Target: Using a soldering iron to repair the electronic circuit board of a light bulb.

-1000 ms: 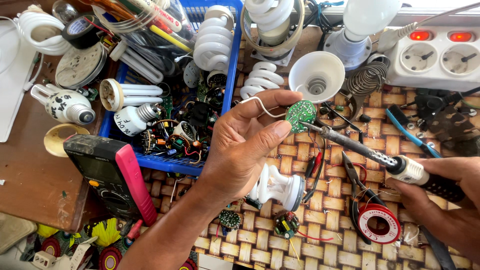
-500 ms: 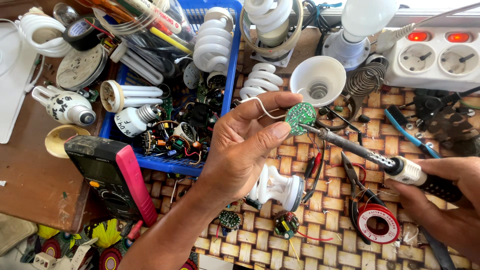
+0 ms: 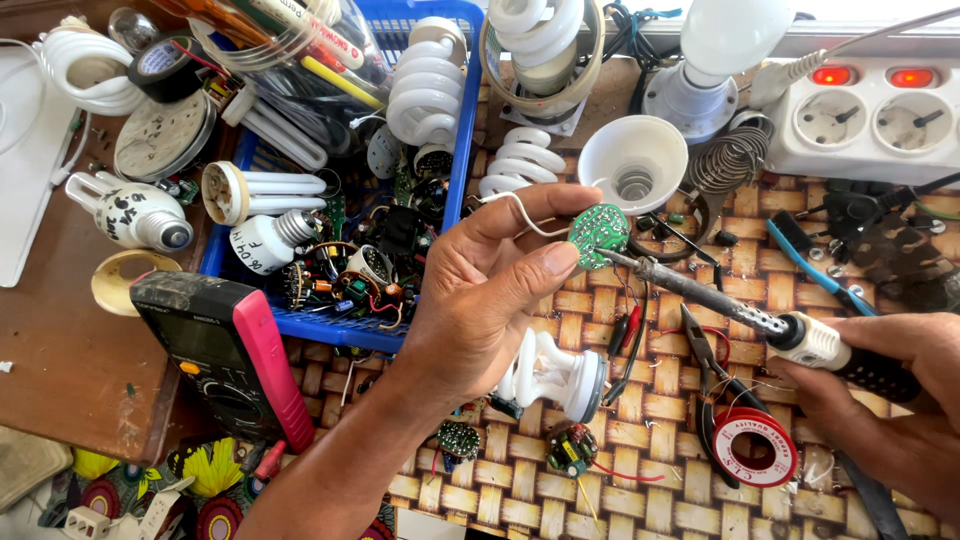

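My left hand [image 3: 490, 290] pinches a small round green circuit board [image 3: 598, 236] between thumb and fingers, with a thin white wire curling off it. My right hand [image 3: 890, 400] grips the dark handle of a soldering iron [image 3: 760, 318]. The iron's metal tip touches the lower right edge of the board. Below the left hand lies a white spiral lamp [image 3: 555, 375] on the woven mat.
A blue basket [image 3: 460, 170] of lamps and parts sits at the upper left. A red-edged multimeter [image 3: 225, 350] lies at the lower left. A white lamp cone [image 3: 633, 160], power strip [image 3: 870, 115], solder reel [image 3: 755, 445] and pliers [image 3: 710, 375] are around the hands.
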